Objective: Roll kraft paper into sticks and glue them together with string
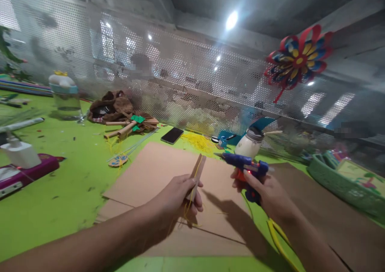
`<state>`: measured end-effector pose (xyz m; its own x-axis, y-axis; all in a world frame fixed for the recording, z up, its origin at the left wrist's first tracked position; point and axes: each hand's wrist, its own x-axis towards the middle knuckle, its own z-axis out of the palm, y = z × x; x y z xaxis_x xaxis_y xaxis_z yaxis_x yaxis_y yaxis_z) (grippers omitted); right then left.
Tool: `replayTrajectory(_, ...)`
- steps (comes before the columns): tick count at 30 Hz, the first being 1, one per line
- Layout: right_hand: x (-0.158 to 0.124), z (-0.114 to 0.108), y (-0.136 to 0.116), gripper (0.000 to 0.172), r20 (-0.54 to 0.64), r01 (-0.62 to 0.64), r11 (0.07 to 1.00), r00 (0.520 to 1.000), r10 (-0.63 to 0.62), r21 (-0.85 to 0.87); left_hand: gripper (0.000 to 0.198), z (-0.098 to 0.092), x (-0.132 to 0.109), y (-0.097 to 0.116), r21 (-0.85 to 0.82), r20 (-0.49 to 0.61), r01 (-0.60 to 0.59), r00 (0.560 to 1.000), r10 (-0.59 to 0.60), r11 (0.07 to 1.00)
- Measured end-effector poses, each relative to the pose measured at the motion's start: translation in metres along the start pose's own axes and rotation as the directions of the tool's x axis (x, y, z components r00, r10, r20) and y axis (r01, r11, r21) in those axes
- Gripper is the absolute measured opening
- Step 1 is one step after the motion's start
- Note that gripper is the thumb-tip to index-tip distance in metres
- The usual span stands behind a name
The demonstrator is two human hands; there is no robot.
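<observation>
My left hand (183, 190) pinches a narrow strip of folded brown cardboard (197, 170), held upright at a tilt. A yellow string (188, 212) runs along the strip and dangles below the fingers. In my right hand (269, 190) is a blue hot glue gun (245, 162) with an orange trigger and a small red light. Its nozzle points left, toward the strip but apart from it. Beneath both hands lie stacked sheets of brown cardboard (153, 168).
A phone (172, 136), yellow shreds (200, 143) and a white jar (249, 143) stand behind the sheets. Left are a purple power strip (48, 166), a water bottle (64, 97) and rolled paper sticks (126, 129). A green basket (345, 188) sits right, before a perforated metal screen (186, 75).
</observation>
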<state>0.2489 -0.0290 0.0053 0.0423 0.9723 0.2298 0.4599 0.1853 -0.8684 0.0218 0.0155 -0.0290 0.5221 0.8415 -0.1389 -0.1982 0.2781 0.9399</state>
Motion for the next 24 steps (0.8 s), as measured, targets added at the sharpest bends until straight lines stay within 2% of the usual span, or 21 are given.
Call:
replayTrajectory(2, -0.014, 0.005, -0.008, 0.037, 0.046, -0.038, 0.994, 0.998, 0.034, 0.101, 0.029, 0.004, -0.004, 0.000, -0.016, 0.014, 0.028, 1.000, -0.028, 0.999)
replayTrajectory(6, -0.027, 0.016, -0.004, 0.039, -0.035, -0.062, 0.998, 0.997, 0.063, 0.031, 0.028, 0.007, -0.007, -0.003, -0.017, 0.041, 0.094, 0.995, -0.093, 0.995)
replayTrajectory(10, -0.028, 0.014, 0.005, 0.040, -0.092, -0.050, 0.998, 0.995, 0.046, -0.040, 0.026, 0.006, -0.006, -0.007, 0.009, 0.058, 0.101, 0.993, -0.101, 0.995)
replayTrajectory(15, -0.028, 0.012, 0.007, 0.037, -0.167, -0.061, 0.997, 0.985, 0.053, -0.042, 0.027, 0.005, -0.007, -0.013, 0.018, 0.105, 0.119, 0.987, -0.120, 0.993)
replayTrajectory(24, -0.025, 0.010, 0.011, 0.038, -0.146, -0.021, 0.993, 0.989, 0.003, -0.118, 0.026, 0.008, -0.012, -0.013, -0.023, 0.101, 0.122, 0.988, -0.119, 0.992)
